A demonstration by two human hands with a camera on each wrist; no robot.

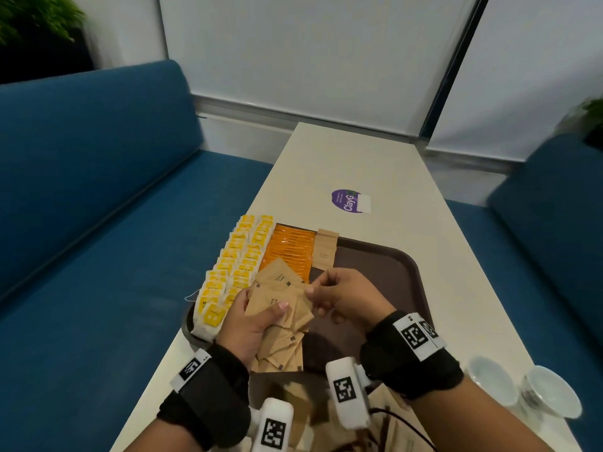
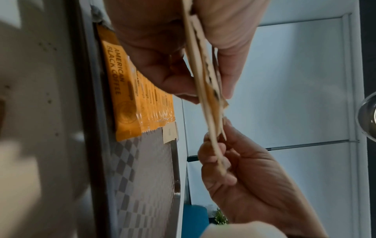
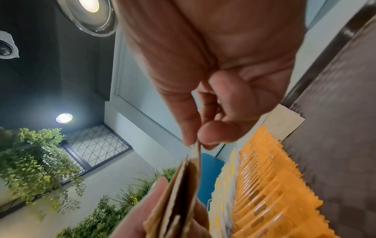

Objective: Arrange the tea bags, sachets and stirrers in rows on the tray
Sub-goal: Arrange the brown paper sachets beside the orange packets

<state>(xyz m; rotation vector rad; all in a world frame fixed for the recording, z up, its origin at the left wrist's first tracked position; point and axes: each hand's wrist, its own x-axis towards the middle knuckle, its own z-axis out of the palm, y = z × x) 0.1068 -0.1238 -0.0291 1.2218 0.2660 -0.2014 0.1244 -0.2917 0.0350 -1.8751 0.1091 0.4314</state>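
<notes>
A brown tray (image 1: 385,265) lies on the cream table. Along its left side run two rows of yellow tea bags (image 1: 235,259), then a row of orange coffee sachets (image 1: 290,252) (image 2: 126,96) (image 3: 274,185), then a few brown paper sachets (image 1: 324,252) at the far edge. My left hand (image 1: 261,318) grips a fanned bundle of brown sachets (image 1: 280,298) (image 2: 203,77) above the tray. My right hand (image 1: 315,293) (image 3: 195,143) pinches the edge of one sachet in that bundle. More brown sachets (image 1: 284,350) lie under the left hand.
Two white cups (image 1: 492,381) (image 1: 551,391) stand at the table's near right. A purple sticker (image 1: 350,200) is on the table beyond the tray. Blue sofas (image 1: 98,223) flank the table. Loose brown packets (image 1: 391,419) lie near my wrists. The tray's right half shows bare.
</notes>
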